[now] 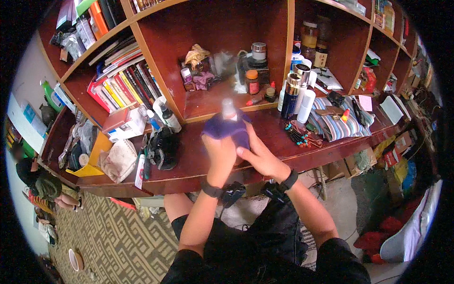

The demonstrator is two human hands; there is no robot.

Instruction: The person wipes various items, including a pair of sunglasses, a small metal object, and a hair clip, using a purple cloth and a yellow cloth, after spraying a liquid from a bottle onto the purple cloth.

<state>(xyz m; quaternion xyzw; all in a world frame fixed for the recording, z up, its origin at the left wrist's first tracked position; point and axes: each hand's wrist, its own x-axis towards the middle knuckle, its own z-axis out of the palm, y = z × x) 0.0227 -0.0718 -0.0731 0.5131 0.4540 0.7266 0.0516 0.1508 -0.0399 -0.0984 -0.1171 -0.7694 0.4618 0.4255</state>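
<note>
Above the front of the desk, both hands are closed around a purple cloth [242, 137] that wraps a bottle. Only the bottle's clear, pale top [229, 108] sticks up out of the cloth; its body is hidden. From the left, my left hand [221, 150] presses the cloth, its fingers partly covered and slightly blurred. My right hand [262, 154] grips the cloth on the other side, thumb toward the left hand. A black band circles each wrist.
Left of my hands lie a black strapped item [161, 147], a white tube [140, 171] and a crumpled pale cloth [118, 161]. On the right stand several bottles [306, 106], near beads [300, 135] and a striped cloth [326, 125]. Shelf compartments rise behind. Another person [40, 180] is far left.
</note>
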